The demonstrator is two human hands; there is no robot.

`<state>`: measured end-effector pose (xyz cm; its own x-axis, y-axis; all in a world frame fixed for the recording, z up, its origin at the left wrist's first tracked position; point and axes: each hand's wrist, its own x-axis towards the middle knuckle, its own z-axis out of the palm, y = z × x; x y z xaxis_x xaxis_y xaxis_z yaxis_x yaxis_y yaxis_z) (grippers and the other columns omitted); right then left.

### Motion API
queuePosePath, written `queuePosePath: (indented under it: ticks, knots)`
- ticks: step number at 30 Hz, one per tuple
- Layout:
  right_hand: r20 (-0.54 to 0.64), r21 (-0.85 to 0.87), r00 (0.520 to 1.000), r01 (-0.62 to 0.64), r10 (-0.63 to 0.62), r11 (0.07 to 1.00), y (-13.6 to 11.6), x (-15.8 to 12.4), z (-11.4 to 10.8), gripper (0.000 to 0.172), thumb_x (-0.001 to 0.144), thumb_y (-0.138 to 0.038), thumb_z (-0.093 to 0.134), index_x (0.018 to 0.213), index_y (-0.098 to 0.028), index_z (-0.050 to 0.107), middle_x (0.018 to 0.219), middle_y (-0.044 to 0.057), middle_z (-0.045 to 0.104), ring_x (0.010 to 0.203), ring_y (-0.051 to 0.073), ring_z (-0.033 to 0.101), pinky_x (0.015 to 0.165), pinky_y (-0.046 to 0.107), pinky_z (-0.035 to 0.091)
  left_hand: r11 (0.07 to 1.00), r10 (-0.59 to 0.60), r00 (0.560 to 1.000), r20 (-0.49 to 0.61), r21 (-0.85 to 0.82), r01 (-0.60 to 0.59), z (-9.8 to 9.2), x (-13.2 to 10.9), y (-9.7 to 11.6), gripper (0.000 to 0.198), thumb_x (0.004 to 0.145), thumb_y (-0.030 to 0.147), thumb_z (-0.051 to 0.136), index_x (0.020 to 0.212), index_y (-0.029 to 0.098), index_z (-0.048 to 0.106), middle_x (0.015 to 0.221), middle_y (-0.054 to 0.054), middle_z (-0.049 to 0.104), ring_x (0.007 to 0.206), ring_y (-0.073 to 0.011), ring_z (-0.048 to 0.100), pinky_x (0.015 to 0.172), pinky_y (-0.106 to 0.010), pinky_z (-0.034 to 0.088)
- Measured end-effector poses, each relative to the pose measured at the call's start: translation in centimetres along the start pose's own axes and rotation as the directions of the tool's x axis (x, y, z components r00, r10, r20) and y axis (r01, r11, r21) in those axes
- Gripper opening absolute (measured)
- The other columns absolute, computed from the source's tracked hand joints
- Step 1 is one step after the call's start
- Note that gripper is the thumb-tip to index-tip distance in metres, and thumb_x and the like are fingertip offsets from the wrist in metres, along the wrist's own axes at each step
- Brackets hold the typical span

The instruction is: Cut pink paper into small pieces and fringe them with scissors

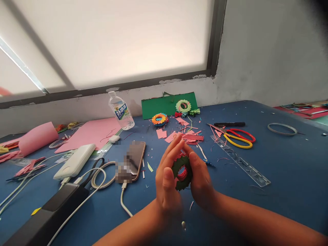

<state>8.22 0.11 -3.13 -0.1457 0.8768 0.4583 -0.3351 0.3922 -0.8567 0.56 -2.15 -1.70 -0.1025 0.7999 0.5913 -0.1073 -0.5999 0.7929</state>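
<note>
Between my two palms I hold a folded-paper ring [188, 183], dark green on its face with pink-red folds inside the hole and a toothed rim. My left hand [167, 182] presses on its left side and my right hand [203, 181] on its right. The fingers point up and away, nearly meeting above the ring, and cover its sides. Beyond my fingertips lie pink paper strips [193, 137]. Further back stand an orange, yellow and blue paper ring [155, 118] and a pale green one [178, 104].
Red-and-yellow-handled scissors [238, 145], a black pen [230, 124] and a clear ruler [246, 167] lie right. A phone [138, 153], white power bank [77, 160], cables and a black device [60, 201] fill the left. A water bottle [127, 119] and green card [151, 106] stand behind.
</note>
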Motion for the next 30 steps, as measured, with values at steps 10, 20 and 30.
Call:
queuePosePath:
  ticks: [10,20,30]
  knots:
    - [0.100,0.096,0.995,-0.017,0.008,0.995,-0.9,-1.1,0.2,0.039,0.091,-0.040,0.026,0.124,-0.032,0.045,0.129,0.000,0.045,0.118,0.020,0.041,0.098,0.040,0.035,0.999,-0.024,0.989,-0.148,0.025,0.028,-0.2,0.8,0.1,0.049,0.087,0.046,0.021,0.113,0.023,0.056,0.131,-0.003,0.045,0.126,-0.0240,0.031,0.104,-0.043,0.023]
    - [-0.012,0.138,0.992,-0.120,0.123,0.983,-0.7,-1.0,0.3,0.037,0.089,-0.043,0.030,0.118,-0.030,0.050,0.122,0.001,0.052,0.109,0.019,0.050,0.091,0.037,0.042,1.000,0.000,0.998,-0.068,0.030,0.002,-0.1,0.7,-0.1,0.048,0.086,0.049,0.024,0.108,0.026,0.060,0.129,-0.001,0.048,0.125,-0.0238,0.031,0.105,-0.040,0.022]
    - [-0.219,0.036,0.975,-0.021,0.028,0.999,-0.3,0.0,0.0,0.035,0.089,-0.041,0.032,0.117,-0.030,0.050,0.127,0.000,0.047,0.117,0.017,0.041,0.096,0.036,0.036,0.984,-0.156,0.987,-0.022,-0.085,0.154,0.3,0.0,-1.0,0.041,0.087,0.044,0.028,0.103,0.024,0.060,0.119,-0.004,0.056,0.113,-0.0249,0.047,0.094,-0.040,0.036]
